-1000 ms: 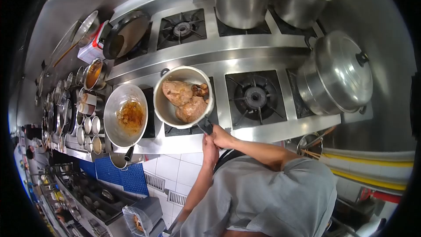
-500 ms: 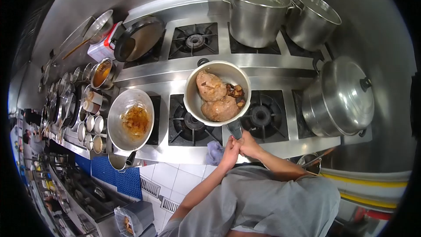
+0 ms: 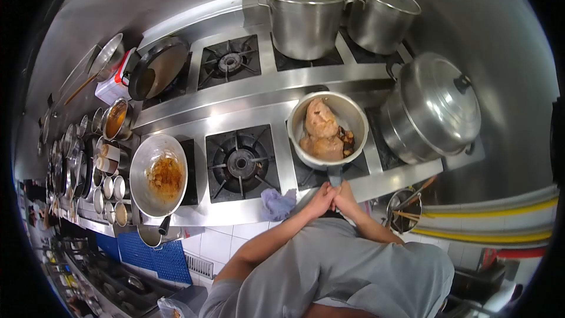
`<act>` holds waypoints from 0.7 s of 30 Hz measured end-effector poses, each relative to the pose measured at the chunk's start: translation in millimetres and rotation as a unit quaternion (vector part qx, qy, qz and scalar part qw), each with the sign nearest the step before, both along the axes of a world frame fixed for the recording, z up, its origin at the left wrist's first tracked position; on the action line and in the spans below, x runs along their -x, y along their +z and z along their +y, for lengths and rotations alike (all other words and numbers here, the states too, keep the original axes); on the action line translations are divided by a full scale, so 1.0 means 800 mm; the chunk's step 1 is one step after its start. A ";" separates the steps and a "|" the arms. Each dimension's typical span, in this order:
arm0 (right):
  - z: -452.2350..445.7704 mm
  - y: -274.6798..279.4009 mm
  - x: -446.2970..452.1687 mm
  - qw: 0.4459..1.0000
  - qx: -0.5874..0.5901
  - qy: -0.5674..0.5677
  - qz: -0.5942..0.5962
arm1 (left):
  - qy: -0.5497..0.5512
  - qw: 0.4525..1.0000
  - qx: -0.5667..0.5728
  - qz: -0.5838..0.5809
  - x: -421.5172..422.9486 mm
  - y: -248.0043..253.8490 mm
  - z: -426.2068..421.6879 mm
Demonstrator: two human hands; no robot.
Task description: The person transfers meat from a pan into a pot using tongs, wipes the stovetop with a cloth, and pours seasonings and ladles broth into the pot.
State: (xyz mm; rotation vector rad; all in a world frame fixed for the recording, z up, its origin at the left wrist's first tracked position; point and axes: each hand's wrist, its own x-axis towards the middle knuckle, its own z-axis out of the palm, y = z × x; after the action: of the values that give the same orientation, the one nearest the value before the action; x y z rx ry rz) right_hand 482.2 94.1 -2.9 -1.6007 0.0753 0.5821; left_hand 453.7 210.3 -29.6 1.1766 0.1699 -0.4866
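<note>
A lidless, long-handled pressure cooker pot [image 3: 357,119] sits over the front burner right of the middle one. Inside lie two large pieces of browned meat [image 3: 321,119], one partly on top of the other. Small dark browned chunks [image 3: 347,141] are beside them at the right. My left hand [image 3: 321,200] and my right hand [image 3: 347,196] are both closed around the end of the pot's dark handle [image 3: 335,175], close together. The fingers partly cover each other. A crumpled purple cloth [image 3: 278,203] rests on the stove's front edge, left of my hands.
A wide pan with brown residue [image 3: 141,171] stands at the left. Two tall stockpots [image 3: 309,29] are at the back, and a large lidded pot [image 3: 412,123] is at the right. The middle front burner [image 3: 241,165] is bare. A container of utensils [image 3: 405,211] hangs low at the right.
The pot has shifted right, from between two front burners to over the right one, with both hands still on its handle. The meat has turned along with it. The camera view has shifted too.
</note>
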 end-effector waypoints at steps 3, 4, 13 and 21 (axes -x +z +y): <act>-0.009 -0.006 0.005 0.998 -0.028 -0.054 0.006 | -0.041 0.997 -0.043 -0.050 -0.007 0.024 -0.007; -0.012 -0.009 0.008 0.999 -0.006 -0.052 -0.004 | -0.057 0.996 -0.045 -0.058 -0.008 0.010 -0.007; -0.042 0.003 0.020 0.994 0.091 -0.050 -0.045 | 0.029 0.995 -0.086 0.045 0.154 -0.013 0.082; -0.095 -0.153 0.240 0.916 -0.119 -0.339 0.178 | -0.270 0.788 -0.551 0.044 0.534 -0.364 0.252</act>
State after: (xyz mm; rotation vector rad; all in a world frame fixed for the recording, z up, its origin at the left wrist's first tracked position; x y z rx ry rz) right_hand 290.0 17.8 -125.2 -1.1113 0.7731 0.3091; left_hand 26.8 412.1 -321.1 2.3929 0.2026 -1.0144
